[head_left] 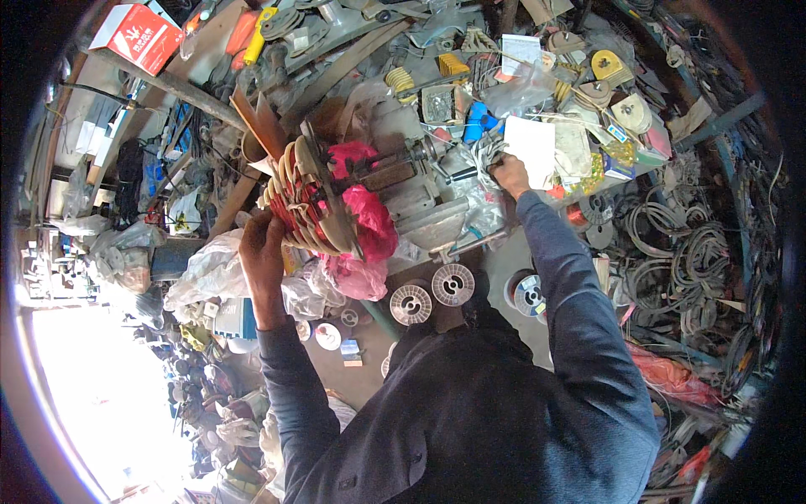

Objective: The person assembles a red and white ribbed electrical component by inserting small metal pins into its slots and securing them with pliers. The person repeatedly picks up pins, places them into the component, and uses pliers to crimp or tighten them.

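A coil-winding former point(304, 210), made of several beige plates with red wire between them, stands on the left side of the bench machine. My left hand point(262, 241) is at its lower left edge, fingers curled against the plates. Out to the right, my right hand point(510, 175) has its fingers closed at a bundle of pale cords point(487, 157); the fingertips are partly hidden. Beside that hand lies a white sheet of paper point(531, 151). Pink plastic bags point(370, 223) hang right of the former.
Two wire spools point(410, 305) stand below the bench edge. A blue roll point(478, 123) and yellow formers point(610, 67) crowd the bench's far right. Wire coils point(680, 252) hang at the right. A red and white box point(143, 39) sits far left. Bright light enters at lower left.
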`<state>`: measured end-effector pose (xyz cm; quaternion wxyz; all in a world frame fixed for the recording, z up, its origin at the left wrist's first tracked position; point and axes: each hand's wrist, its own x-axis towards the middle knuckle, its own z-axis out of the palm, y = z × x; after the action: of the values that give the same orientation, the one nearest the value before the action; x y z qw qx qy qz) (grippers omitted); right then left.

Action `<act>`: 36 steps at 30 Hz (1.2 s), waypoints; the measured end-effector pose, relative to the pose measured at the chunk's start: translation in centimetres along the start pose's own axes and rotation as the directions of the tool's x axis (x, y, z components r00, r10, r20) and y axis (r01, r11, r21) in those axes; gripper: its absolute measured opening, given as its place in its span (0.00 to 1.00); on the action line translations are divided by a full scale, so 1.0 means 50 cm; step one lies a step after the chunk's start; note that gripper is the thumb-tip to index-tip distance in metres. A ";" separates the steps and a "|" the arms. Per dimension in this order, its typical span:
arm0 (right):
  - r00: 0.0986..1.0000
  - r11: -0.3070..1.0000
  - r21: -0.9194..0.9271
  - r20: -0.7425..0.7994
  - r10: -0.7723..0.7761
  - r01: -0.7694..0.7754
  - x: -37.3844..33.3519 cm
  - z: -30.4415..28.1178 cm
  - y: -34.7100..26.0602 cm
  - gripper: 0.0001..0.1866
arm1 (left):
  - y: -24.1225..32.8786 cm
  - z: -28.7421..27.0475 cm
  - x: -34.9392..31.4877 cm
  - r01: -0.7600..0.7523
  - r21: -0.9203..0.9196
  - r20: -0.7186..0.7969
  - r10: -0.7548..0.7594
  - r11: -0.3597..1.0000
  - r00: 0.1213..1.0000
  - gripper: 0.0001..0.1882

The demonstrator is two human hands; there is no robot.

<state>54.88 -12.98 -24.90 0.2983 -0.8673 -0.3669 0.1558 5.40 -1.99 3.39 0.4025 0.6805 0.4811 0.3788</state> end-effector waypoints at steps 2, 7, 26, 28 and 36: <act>1.000 0.995 -0.102 -0.004 -0.015 0.015 -0.005 0.013 0.002 0.13 | 0.000 -0.005 0.006 0.031 0.016 0.010 -0.032 0.999 0.999 0.15; 0.998 0.958 0.282 -0.064 -0.029 0.046 0.003 -0.032 0.005 0.09 | 0.005 -0.015 0.021 0.045 0.014 0.070 -0.045 0.999 0.996 0.15; 0.923 0.706 0.653 0.386 0.000 -0.273 0.005 -0.304 -0.150 0.17 | 0.012 -0.032 0.034 0.182 -0.287 0.316 -0.086 0.940 0.945 0.16; 0.910 0.600 0.755 0.402 -0.103 -0.266 0.006 -0.325 -0.168 0.19 | 0.002 -0.037 0.040 0.189 -0.285 0.358 -0.078 0.940 0.930 0.16; 0.826 0.244 0.902 0.426 -0.369 -0.357 -0.013 -0.412 -0.254 0.21 | -0.017 -0.035 0.047 0.112 -0.423 0.427 0.089 0.899 0.900 0.17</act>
<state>57.59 -14.74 -0.90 0.6438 -0.4036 -0.2642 0.5940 4.10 0.78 3.61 0.6444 0.6369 0.2851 0.3127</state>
